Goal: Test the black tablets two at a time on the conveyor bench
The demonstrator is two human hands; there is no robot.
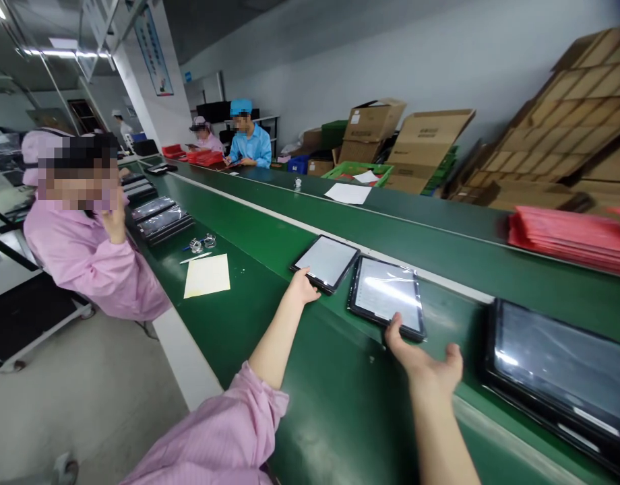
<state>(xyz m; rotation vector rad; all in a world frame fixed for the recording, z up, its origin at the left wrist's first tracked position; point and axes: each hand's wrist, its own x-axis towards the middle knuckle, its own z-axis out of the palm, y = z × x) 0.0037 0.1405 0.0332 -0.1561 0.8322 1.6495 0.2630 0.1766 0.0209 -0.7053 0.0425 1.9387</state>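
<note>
The left tablet [326, 259] and the right tablet [385, 291] are showing pale screens in black frames (the right one is catching bright glare). They are lying side by side on a green worktop [249, 316], cardboard boxes [373, 124] standing behind. Both screens are facing up; I cannot tell their long axes. The left hand [303, 287] is touching one near edge, its grip unclear; the right hand [425, 364] is meeting the other, digits spreading apart.
</note>
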